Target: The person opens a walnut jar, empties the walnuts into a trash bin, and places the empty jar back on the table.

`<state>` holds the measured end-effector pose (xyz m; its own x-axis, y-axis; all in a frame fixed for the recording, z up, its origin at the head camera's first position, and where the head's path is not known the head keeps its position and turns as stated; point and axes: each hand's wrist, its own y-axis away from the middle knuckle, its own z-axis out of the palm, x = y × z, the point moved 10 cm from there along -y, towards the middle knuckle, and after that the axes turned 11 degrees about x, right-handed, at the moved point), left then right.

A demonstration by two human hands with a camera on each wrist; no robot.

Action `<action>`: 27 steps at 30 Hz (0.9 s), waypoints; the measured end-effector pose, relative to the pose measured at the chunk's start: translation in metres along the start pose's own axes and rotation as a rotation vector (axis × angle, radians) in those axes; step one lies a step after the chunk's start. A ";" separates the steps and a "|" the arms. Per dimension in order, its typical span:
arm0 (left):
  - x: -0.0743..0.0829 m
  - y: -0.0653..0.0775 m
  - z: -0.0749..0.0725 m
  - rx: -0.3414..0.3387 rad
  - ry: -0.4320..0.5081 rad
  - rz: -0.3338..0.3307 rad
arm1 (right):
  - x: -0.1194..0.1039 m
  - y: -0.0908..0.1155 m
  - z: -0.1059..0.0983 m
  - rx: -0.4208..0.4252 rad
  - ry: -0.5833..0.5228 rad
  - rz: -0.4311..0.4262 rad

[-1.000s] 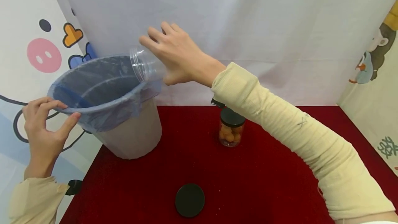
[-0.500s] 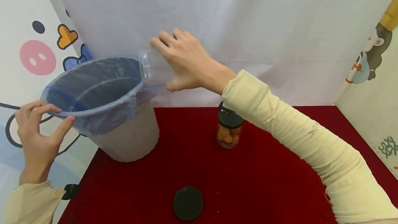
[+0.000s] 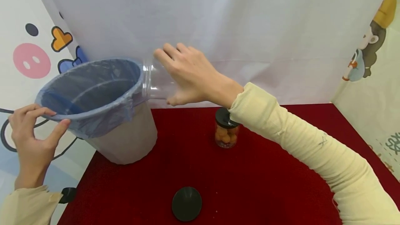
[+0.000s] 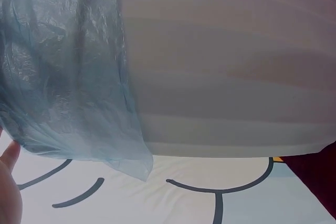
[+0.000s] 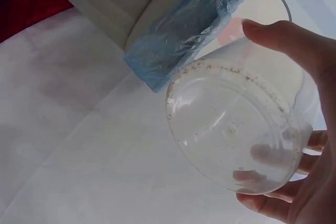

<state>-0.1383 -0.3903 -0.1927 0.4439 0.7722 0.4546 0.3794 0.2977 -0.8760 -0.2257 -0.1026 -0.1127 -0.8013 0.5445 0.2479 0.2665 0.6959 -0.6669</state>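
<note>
2-handed work: the left hand (image 3: 33, 144) pinches the bin (image 3: 132, 141) by its rim; the right hand (image 3: 191, 76) grips a jar (image 3: 158, 84) sideways beside it. Specks (image 5: 234, 70) could land outside should the jar drift away.

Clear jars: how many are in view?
2: unlidded jar in the right hand, beside the lined bin; black-lidded jar on the red tabletop. Others may hide behind the right sleeve.

The right hand (image 3: 192, 77) grips a jar (image 3: 160, 82) (transparent, sideways).
</note>
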 end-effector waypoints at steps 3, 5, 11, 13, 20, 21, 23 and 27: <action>0.000 0.000 0.001 -0.003 0.001 -0.007 | 0.001 0.006 -0.002 0.005 -0.027 0.020; 0.001 0.000 0.001 -0.004 0.007 0.001 | 0.003 0.011 -0.005 0.010 -0.044 0.034; 0.002 -0.002 0.001 -0.009 0.023 0.027 | 0.008 0.024 -0.010 0.018 -0.073 0.074; 0.002 -0.002 0.001 -0.010 0.026 0.026 | 0.010 0.028 -0.011 0.017 -0.076 0.090; -0.006 -0.001 0.001 -0.019 0.002 0.010 | 0.016 0.044 -0.012 0.013 -0.101 0.134; -0.009 -0.001 0.001 -0.019 0.001 0.008 | 0.016 0.046 -0.012 0.013 -0.106 0.138; -0.016 -0.001 0.000 -0.026 -0.006 0.004 | 0.017 0.050 -0.011 0.010 -0.116 0.147; -0.029 0.001 0.000 -0.041 -0.036 -0.021 | 0.019 0.058 -0.012 0.017 -0.136 0.161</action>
<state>-0.1506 -0.4126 -0.2067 0.4065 0.7857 0.4664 0.4218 0.2914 -0.8586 -0.2190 -0.0466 -0.1382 -0.8144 0.5789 0.0410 0.3888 0.5966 -0.7021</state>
